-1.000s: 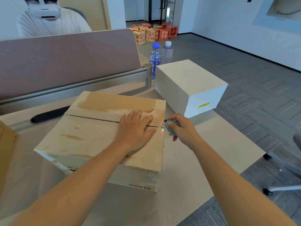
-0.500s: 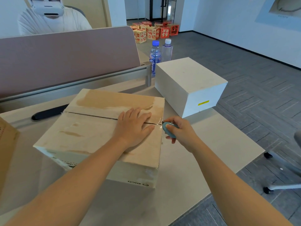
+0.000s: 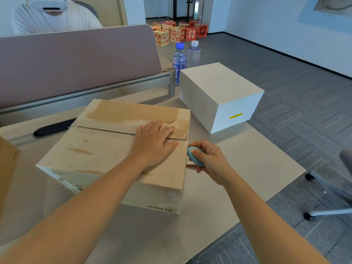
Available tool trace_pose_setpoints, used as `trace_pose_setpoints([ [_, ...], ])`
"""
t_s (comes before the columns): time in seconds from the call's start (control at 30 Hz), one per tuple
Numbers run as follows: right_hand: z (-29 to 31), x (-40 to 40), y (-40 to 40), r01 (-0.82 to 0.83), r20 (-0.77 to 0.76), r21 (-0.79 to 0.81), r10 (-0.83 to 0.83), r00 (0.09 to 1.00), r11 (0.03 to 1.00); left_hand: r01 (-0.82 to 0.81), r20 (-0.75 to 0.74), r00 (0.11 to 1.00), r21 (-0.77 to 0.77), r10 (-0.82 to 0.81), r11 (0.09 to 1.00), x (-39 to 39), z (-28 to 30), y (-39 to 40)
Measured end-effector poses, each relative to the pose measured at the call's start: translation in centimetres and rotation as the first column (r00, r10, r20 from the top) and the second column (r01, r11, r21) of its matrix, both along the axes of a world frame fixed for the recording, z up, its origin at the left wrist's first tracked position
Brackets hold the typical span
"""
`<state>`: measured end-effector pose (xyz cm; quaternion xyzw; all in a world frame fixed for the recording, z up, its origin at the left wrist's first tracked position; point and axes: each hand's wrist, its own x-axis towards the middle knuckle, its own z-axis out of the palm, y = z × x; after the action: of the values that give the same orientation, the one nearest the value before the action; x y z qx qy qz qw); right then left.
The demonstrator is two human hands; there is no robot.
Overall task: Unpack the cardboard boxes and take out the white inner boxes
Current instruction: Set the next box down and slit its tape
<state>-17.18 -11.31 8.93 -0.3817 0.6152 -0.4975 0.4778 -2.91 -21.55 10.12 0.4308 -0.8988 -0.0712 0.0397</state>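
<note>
Cutter point(image 3: 195, 156) sat pinched in my right hand point(image 3: 211, 162) at 3 o'clock of the cardboard box point(image 3: 114, 149), mid-desk. Left hand point(image 3: 152, 144) lay flat, fingers straight, across the seam; I judged a slipped blade could nick those fingers or the inner box.

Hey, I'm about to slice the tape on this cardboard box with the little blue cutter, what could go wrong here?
1. Your left hand lies flat across the seam, right in the path of the blue cutter; a slip could nick your fingers.
2. A deep cut through the cardboard box might score whatever is packed inside.
3. The right hand holds the cutter by its small rounded body, so the grip could slip under force.
</note>
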Motion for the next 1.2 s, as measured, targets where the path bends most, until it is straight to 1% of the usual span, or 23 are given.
trace_pose_setpoints([
  [0.17, 0.3, 0.4, 0.3, 0.035, 0.034, 0.027, -0.036, 0.999, 0.999, 0.012, 0.017, 1.0, 0.002, -0.012, 1.0, 0.2, 0.2, 0.1],
  [0.2, 0.4, 0.4, 0.4, 0.047, 0.01, 0.029, -0.048, 0.999, 0.998, 0.019, 0.03, 0.999, 0.005, -0.019, 1.0, 0.2, 0.2, 0.0],
  [0.27, 0.6, 0.1, 0.7, 0.082, -0.099, 0.025, -0.08, 0.992, 0.996, 0.034, 0.059, 0.998, 0.017, -0.034, 0.999, 0.4, 0.4, 0.1],
  [0.33, 1.0, -0.4, 1.1, 0.131, -0.221, 0.015, -0.125, 0.967, 0.991, 0.043, 0.081, 0.996, 0.018, -0.045, 0.999, 0.5, 0.6, 0.1],
  [0.4, 1.4, -1.2, 1.6, 0.171, -0.311, 0.02, -0.156, 0.937, 0.985, 0.043, 0.113, 0.993, -0.002, -0.043, 0.999, 0.4, 0.9, 0.4],
  [0.47, 1.7, -2.0, 2.2, 0.178, -0.364, 0.02, -0.158, 0.918, 0.984, 0.013, 0.131, 0.991, 0.002, -0.013, 1.0, 0.1, 1.4, 1.0],
  [0.53, 1.9, -2.8, 2.7, 0.162, -0.411, 0.02, -0.14, 0.901, 0.987, -0.035, 0.105, 0.994, 0.024, 0.033, 0.999, -0.6, 2.1, 2.0],
  [0.6, 2.1, -3.7, 3.1, 0.159, -0.407, 0.022, -0.136, 0.903, 0.987, -0.079, 0.051, 0.996, 0.07, 0.076, 0.994, -1.6, 2.8, 3.3],
  [0.67, 2.3, -4.9, 3.6, 0.162, -0.391, 0.026, -0.139, 0.91, 0.986, -0.089, 0.008, 0.996, 0.08, 0.089, 0.993, -2.8, 3.3, 4.7],
  [0.8, 2.1, -7.9, 4.6, 0.104, -0.45, 0.051, -0.07, 0.89, 0.993, -0.095, -0.07, 0.993, 0.077, 0.1, 0.993, -5.7, 3.5, 8.4],
  [0.93, 0.8, -10.8, 5.9, 0.003, -0.513, 0.077, 0.037, 0.858, 0.997, -0.108, -0.09, 0.99, 0.015, 0.109, 0.994, -8.8, 2.0, 12.2],
  [1.03, -1.4, -12.3, 7.0, -0.056, -0.53, 0.157, 0.132, 0.837, 0.986, -0.115, -0.04, 0.992, 0.071, 0.118, 0.991, -10.2, -0.2, 14.8],
  [1.13, -4.5, -13.5, 8.3, -0.132, -0.549, 0.263, 0.26, 0.794, 0.956, -0.138, 0.075, 0.989, 0.207, 0.125, 0.969, -10.8, -3.2, 16.5],
  [1.2, -6.4, -13.9, 9.0, -0.175, -0.555, 0.321, 0.334, 0.762, 0.931, -0.179, 0.136, 0.98, 0.267, 0.147, 0.947, -10.9, -5.0, 17.2],
])
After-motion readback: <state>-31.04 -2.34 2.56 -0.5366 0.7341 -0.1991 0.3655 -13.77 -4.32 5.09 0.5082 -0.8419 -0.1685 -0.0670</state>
